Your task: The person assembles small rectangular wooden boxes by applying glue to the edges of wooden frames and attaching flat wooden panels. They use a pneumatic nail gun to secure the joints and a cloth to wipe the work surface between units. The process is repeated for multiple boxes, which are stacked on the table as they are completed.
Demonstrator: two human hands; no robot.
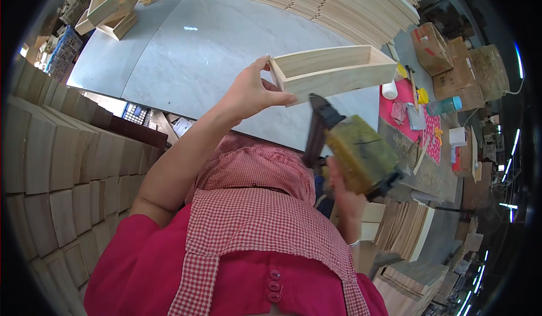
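A long, narrow open box of pale wood (339, 83) is held up over the grey-white tabletop, tilted, with its open side facing up and away. At its left end, my left hand (252, 92) grips the end board between thumb and fingers. Below the box, my right hand (345, 194) is closed around a nail gun (361, 152) with a yellow, tape-covered body and a dark magazine. The gun's black nose points up near the box's lower side, apart from the end corner. Motion blurs the gun, and its body hides part of my right fingers.
Long thin wooden strips (316, 2) are stacked along the table's far side. Several small wooden boxes (107, 11) are piled at the far left. To the right lie a hammer (412, 84), a pink cloth (432, 141) and a teal bottle (444, 106). Stacked wooden pieces (62, 163) rise beside my left arm.
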